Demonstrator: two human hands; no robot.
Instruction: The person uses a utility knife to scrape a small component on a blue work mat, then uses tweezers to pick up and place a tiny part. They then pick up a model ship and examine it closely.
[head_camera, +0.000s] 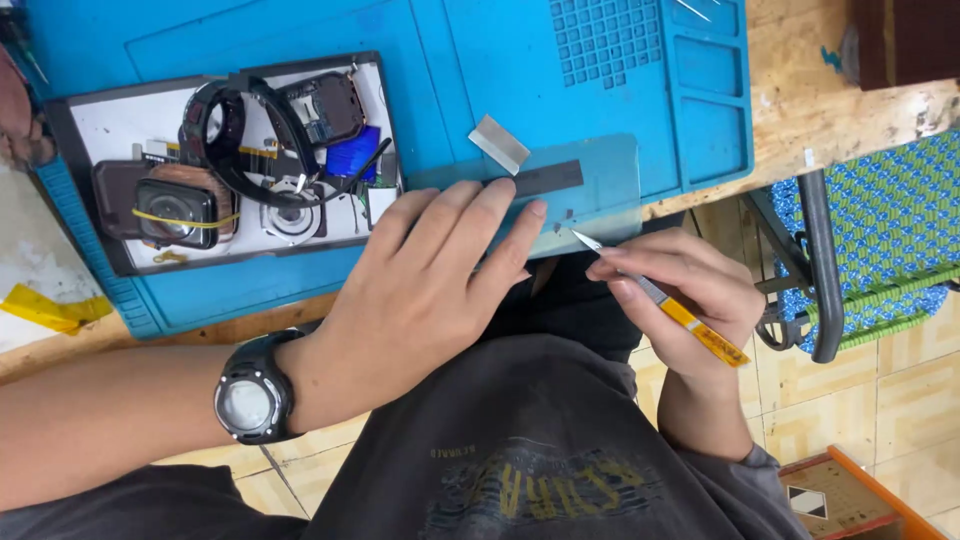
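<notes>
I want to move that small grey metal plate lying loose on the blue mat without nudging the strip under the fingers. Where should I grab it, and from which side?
Pinch the grey plate across its two long edges, coming from the mat's open far side. It lies flat and slanted; its near end sits close to the dark strip held down by the left hand, so that side looks crowded.

Single head view, looking steeply down, close over bench edge. Blue mat (450, 60) fills upper frame, wearer's lap lower centre, tiled floor (900, 400) lower right. Both forearms enter from bottom. No second view.
</notes>
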